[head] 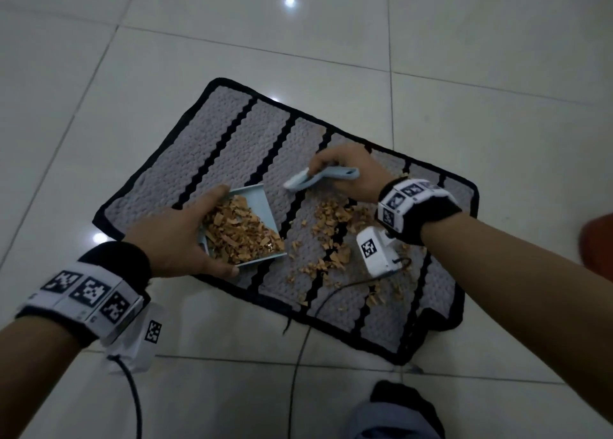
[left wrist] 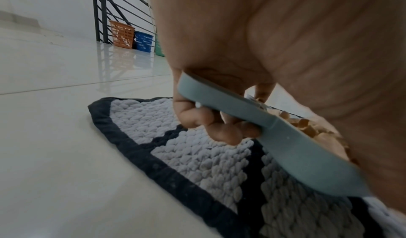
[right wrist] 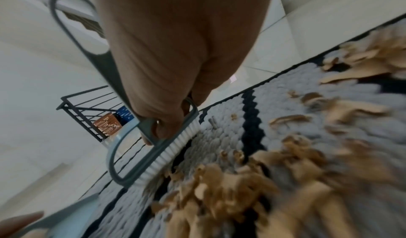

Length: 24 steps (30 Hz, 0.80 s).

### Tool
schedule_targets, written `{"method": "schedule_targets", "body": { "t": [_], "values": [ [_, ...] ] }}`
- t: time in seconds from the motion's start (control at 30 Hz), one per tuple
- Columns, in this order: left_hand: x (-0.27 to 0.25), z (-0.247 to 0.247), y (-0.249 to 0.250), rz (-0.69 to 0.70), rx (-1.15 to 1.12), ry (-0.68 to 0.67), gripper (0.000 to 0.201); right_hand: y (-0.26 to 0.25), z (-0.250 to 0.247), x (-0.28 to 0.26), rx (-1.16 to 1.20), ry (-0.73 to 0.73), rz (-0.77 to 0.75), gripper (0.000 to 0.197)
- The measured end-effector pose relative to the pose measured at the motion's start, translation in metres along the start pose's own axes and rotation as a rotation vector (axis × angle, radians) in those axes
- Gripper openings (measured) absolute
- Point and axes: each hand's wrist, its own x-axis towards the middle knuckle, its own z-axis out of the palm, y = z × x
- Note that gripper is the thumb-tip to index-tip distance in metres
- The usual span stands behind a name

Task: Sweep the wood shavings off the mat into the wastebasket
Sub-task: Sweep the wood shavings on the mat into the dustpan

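Observation:
A grey mat with black stripes lies on the tiled floor. My left hand grips a pale blue dustpan heaped with wood shavings; its handle runs through my curled fingers. Right of the pan, loose wood shavings lie scattered across the mat. My right hand holds a pale blue hand brush just above the mat, beyond the loose pile. Its white bristles point down at the mat beside the shavings.
An orange basket, a blue basket and part of a green one stand far off by a dark railing. Black camera cables trail over the mat's near edge. A knee shows at the bottom.

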Motion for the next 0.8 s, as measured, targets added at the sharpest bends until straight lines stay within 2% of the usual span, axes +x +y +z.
{"method": "schedule_targets", "body": {
  "t": [0.13, 0.2, 0.3, 0.37, 0.43, 0.57, 0.67, 0.8],
  "values": [
    [0.007, 0.0, 0.006, -0.007, 0.011, -0.007, 0.133, 0.011, 0.002, -0.05, -0.03, -0.027, -0.039, 0.016],
    [0.013, -0.003, 0.011, 0.013, 0.039, 0.0, 0.131, 0.014, 0.0, -0.072, 0.036, 0.021, -0.022, 0.016],
    [0.025, -0.01, 0.018, 0.059, 0.052, 0.02, 0.127, 0.016, -0.003, -0.093, 0.206, 0.221, 0.106, 0.02],
    [0.033, -0.015, 0.02, 0.073, 0.057, 0.015, 0.128, 0.018, -0.007, -0.101, 0.272, 0.408, 0.24, 0.014],
    [0.041, -0.02, 0.023, 0.082, 0.074, -0.001, 0.13, 0.025, -0.013, -0.105, 0.236, 0.563, 0.376, 0.014],
    [0.049, -0.029, 0.025, 0.087, 0.121, -0.063, 0.129, 0.045, -0.019, -0.105, 0.065, 0.709, 0.574, 0.02],
    [0.051, -0.031, 0.025, 0.083, 0.13, -0.094, 0.129, 0.054, -0.015, -0.098, 0.002, 0.706, 0.553, 0.024],
    [0.052, -0.026, 0.025, 0.076, 0.179, -0.087, 0.13, 0.052, -0.013, -0.071, -0.056, 0.611, 0.346, 0.026]
  ]
}}
